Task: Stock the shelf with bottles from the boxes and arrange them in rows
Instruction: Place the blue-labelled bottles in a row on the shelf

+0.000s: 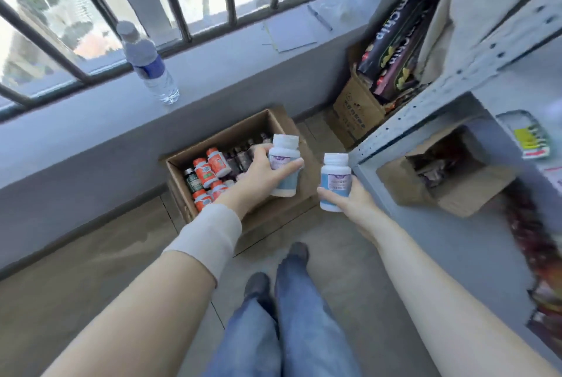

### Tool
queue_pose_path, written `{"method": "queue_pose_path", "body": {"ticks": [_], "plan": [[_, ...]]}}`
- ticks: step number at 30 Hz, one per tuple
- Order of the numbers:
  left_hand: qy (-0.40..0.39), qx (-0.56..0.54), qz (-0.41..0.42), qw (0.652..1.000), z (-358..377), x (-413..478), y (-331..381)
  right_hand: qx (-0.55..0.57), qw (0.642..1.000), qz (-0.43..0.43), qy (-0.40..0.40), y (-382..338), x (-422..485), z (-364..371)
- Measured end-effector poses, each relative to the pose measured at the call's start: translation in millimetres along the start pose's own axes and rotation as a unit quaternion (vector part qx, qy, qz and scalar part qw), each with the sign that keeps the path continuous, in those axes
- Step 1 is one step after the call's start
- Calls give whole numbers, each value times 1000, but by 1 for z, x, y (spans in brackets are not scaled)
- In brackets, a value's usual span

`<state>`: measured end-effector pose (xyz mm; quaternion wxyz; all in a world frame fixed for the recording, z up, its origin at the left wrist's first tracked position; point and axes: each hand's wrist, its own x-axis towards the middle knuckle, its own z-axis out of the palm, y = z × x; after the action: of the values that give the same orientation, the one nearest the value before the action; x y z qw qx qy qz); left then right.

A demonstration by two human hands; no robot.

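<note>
While an open brown cardboard box (226,136) of orange bottles (209,168) sits on the floor (91,255), the left grip (263,171) curls round a white plastic bottle with a lilac label (285,183), held upright above the box's right half. Just right of it, not touching, the right grip (349,199) clasps a white plastic bottle with a pale blue label (334,177) from below, upright, near the front edge of the grey metal shelf (425,109).

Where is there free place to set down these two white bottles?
The window ledge is bare between the water bottle and the papers. The floor left of the open box is bare. Crowded: the open box's left half, full of bottles, and the shelf bay beside the right hand, filled by a cardboard box.
</note>
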<state>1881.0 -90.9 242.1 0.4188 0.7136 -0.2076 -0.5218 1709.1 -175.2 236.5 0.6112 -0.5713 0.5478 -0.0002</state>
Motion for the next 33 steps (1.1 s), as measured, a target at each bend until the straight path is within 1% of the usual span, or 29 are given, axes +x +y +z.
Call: {"method": "queue_pose_path", "body": {"ticks": [3,5,6,9,14,22,27,31,33], "plan": [[-99,-50,12,994,36,-35,29,64,997,1,40,17,-57,-30],[-158,-65,10,985,66,-58,44,114,991,0,63,31,-94,-53],[-182,-58,13,981,81,-69,51,139,987,-1,84,40,-112,-65],[-243,19,51,968,131,-99,67,211,969,-13,130,66,-169,-101],[-309,87,125,939,241,-164,89,289,938,-44,187,136,-265,-162],[-436,165,230,854,457,-308,95,337,892,-97,285,272,-430,-280],[-501,201,256,802,579,-379,94,348,860,-104,359,340,-518,-340],[-535,245,286,756,668,-420,98,361,824,-94,427,390,-569,-387],[-551,248,307,736,714,-438,102,366,799,-89,470,415,-591,-418]]}}
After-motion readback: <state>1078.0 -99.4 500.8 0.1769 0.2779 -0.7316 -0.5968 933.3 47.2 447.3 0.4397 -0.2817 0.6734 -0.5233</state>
